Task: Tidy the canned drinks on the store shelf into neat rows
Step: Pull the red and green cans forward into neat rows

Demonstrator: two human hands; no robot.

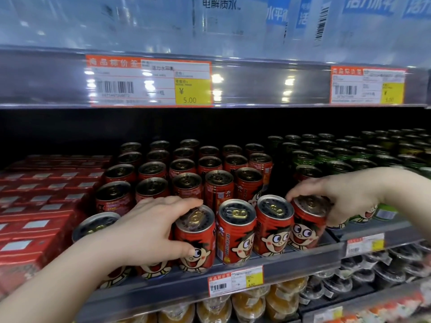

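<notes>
Aligning front row (236, 231) on shelf (163, 289): gripping left red can (196, 238) with left hand (149, 227), right-end red can (305, 227) with right hand (342, 199); next, probably drawing both flush to edge.

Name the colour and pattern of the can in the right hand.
The can in the right hand is red with a cartoon face; head view.

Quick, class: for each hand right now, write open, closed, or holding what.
Left hand: holding a front-row red can, fingers over its top.
Right hand: holding the right-end red can of that row.
</notes>
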